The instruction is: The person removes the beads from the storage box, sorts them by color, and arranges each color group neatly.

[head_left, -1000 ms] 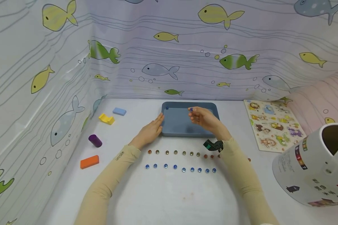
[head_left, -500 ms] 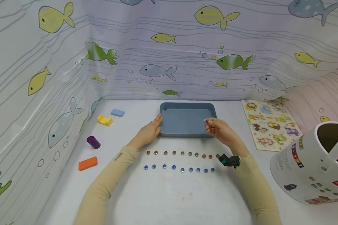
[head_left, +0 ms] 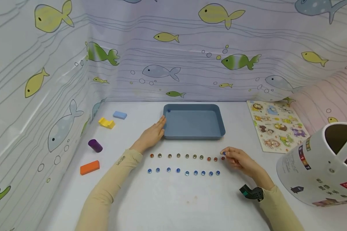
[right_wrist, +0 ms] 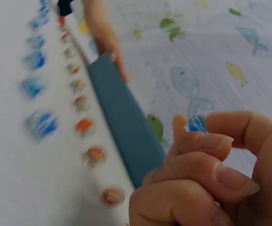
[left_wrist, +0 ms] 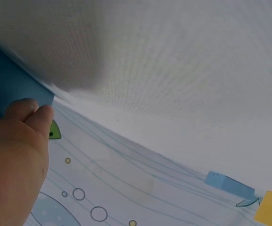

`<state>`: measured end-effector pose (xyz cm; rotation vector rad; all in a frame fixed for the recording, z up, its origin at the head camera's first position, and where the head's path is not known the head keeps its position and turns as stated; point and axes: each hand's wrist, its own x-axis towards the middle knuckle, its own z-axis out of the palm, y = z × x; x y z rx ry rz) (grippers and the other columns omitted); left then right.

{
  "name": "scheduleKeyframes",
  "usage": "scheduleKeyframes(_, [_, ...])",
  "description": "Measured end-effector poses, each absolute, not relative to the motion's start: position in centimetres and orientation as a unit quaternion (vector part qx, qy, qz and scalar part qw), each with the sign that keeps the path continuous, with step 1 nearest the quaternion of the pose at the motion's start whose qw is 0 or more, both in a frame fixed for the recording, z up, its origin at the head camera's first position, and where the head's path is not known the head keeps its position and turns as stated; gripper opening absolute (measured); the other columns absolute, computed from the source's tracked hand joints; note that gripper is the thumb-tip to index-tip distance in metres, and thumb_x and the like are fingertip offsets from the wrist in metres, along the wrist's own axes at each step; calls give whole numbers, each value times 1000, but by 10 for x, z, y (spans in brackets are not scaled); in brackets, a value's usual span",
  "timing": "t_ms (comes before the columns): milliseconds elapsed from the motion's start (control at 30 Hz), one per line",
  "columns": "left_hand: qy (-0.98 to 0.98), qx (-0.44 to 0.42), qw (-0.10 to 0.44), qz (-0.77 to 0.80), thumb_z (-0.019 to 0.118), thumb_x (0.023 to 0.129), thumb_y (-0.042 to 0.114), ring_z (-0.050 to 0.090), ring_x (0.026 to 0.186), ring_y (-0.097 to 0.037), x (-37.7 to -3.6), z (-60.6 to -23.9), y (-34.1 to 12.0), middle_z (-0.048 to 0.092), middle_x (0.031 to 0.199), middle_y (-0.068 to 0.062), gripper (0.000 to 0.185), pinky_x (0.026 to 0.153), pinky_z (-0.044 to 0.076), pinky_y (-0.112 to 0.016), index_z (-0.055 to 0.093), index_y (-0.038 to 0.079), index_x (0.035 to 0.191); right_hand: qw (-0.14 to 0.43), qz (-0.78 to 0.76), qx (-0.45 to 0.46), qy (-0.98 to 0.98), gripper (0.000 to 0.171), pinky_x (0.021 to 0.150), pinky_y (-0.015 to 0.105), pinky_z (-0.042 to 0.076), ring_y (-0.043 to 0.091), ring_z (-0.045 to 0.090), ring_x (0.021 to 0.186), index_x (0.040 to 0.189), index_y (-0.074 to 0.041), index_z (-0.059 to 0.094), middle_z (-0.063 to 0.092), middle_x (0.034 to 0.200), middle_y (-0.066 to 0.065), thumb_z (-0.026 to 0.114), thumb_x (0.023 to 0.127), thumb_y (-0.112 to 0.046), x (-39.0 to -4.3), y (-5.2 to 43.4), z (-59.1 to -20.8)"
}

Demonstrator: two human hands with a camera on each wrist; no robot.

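Between its thumb and fingertips, my right hand (head_left: 239, 161) pinches a blue glass marble (right_wrist: 197, 124), seen most clearly in the right wrist view. In the head view it hovers by the right end of a row of reddish and greyish marbles (head_left: 187, 156). A second row, of blue marbles (head_left: 195, 173), lies nearer the person. My left hand (head_left: 150, 136) has straight fingers against the left side of the blue-grey tray (head_left: 195, 125). One dark blue marble (head_left: 169, 110) lies in the tray's back left corner.
At the left lie a light blue block (head_left: 120, 115), a yellow block (head_left: 106, 123), a purple cylinder (head_left: 95, 145) and an orange block (head_left: 90, 167). An animal puzzle board (head_left: 277, 126) and a large white bucket (head_left: 300, 173) stand at the right. A fish-print curtain encloses the back.
My right hand has moved from over the tray rightward and toward the person, down beside the end of the reddish row, still pinching the blue marble. My left hand has stayed at the tray.
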<state>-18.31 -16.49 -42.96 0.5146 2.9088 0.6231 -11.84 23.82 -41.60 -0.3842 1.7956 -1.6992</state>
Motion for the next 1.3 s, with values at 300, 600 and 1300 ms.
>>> scheduleKeyframes(300, [962, 168, 58, 208, 31, 105, 23, 21, 149, -28, -184, -435, -165, 7, 164, -8, 56, 123, 22, -46, 15, 5, 155, 288, -472, -129, 823, 27, 47, 19, 29, 3, 30, 51, 113, 3, 60, 35, 60, -7, 59, 95, -16, -87, 255, -429])
scheduleKeyframes(600, [960, 169, 57, 214, 32, 104, 21, 21, 149, -29, -184, -435, -164, 8, 164, -9, 56, 122, 23, -47, 17, 3, 155, 274, -431, -168, 843, 22, 51, 20, 33, 4, 36, 54, 105, -1, 63, 43, 64, -3, 68, 87, -13, -87, 251, -432])
scheduleKeyframes(1300, [961, 180, 59, 204, 32, 104, 21, 22, 148, -30, -183, -428, -165, 8, 164, -11, 56, 121, 24, -48, 16, 2, 154, 295, -459, -214, 810, 30, 51, 21, 36, 1, 37, 55, 113, 4, 60, 43, 65, -7, 68, 89, -12, -99, 264, -414])
